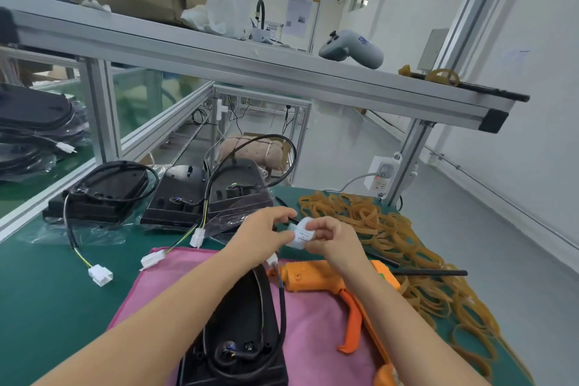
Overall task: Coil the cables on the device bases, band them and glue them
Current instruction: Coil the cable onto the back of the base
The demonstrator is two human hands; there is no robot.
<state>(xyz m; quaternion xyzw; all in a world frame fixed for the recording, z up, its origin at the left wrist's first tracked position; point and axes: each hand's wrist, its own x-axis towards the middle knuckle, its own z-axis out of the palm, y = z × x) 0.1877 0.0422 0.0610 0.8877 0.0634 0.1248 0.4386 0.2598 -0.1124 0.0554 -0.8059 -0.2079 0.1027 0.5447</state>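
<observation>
A black device base (pixel 241 332) lies on a pink cloth (pixel 316 316) in front of me, its black cable (pixel 282 301) running along its right side to a white connector (pixel 272 259). Above it, my left hand (pixel 266 233) and my right hand (pixel 332 240) both pinch a small white roll of printed labels (pixel 301 233). An orange glue gun (pixel 341 291) lies on the cloth under my right forearm. Two more black bases (pixel 103 191) (pixel 203 194) with loose cables and white connectors sit at the back left.
A big heap of tan rubber bands (pixel 394 244) covers the green mat (pixel 47 285) on the right, with black sticks (pixel 432 273) lying in it. An aluminium frame shelf (pixel 282 75) runs overhead, carrying a grey controller (pixel 352 48) and cardboard boxes. A power socket (pixel 383 174) hangs on the right post.
</observation>
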